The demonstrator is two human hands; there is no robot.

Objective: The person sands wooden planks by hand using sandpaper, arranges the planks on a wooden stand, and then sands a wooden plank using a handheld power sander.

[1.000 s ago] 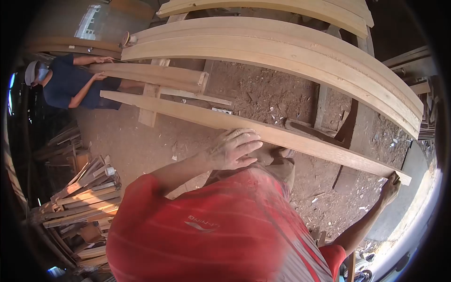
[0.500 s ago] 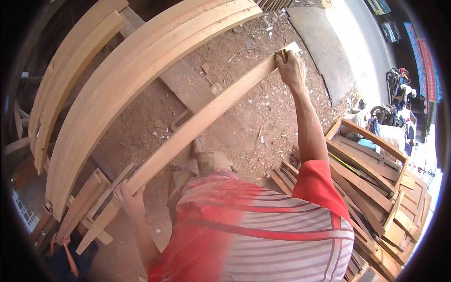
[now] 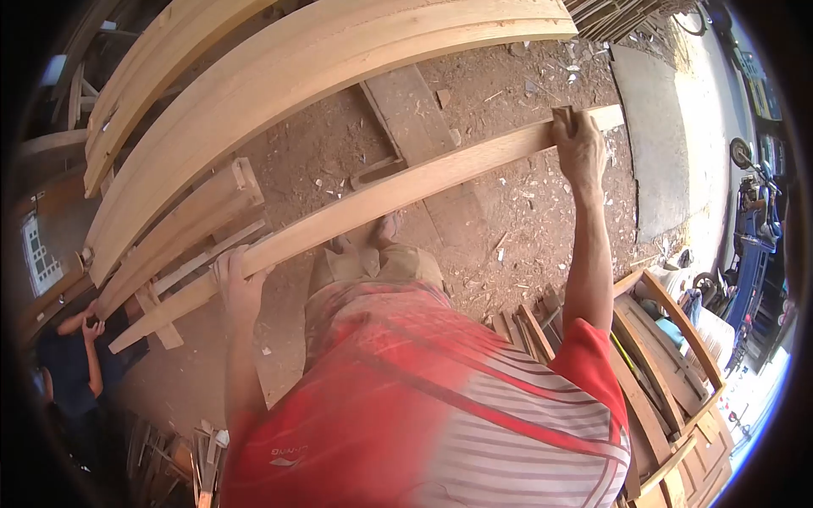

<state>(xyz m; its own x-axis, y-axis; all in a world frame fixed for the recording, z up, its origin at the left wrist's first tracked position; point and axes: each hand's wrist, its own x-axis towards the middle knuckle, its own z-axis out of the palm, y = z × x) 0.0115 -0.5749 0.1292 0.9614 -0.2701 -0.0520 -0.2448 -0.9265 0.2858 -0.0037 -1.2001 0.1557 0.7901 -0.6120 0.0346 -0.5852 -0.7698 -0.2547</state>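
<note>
A long, pale wooden plank (image 3: 398, 188) stretches across in front of my body, held in both hands. My right hand (image 3: 581, 152) wraps over it near its far right end, a short length sticking out past the fingers. Toward the other end, my left hand (image 3: 239, 279) grips the plank, thumb and fingers around its edges. The plank's left tip runs on past this hand, close to a short crosspiece of wood. Beyond the plank lies a large curved wooden beam (image 3: 330, 85), apart from my hands.
Another person (image 3: 85, 356) in dark clothing is at the lower left. Wooden frames and boards (image 3: 660, 364) are stacked at right. A flat grey sheet (image 3: 660, 144) lies on the chip-strewn ground, and a wide board (image 3: 412, 114) lies beyond the plank. Motorbikes stand at far right.
The view has turned, so the plank now lies more level across it. Both hands keep their hold. More of the other person shows at the lower left.
</note>
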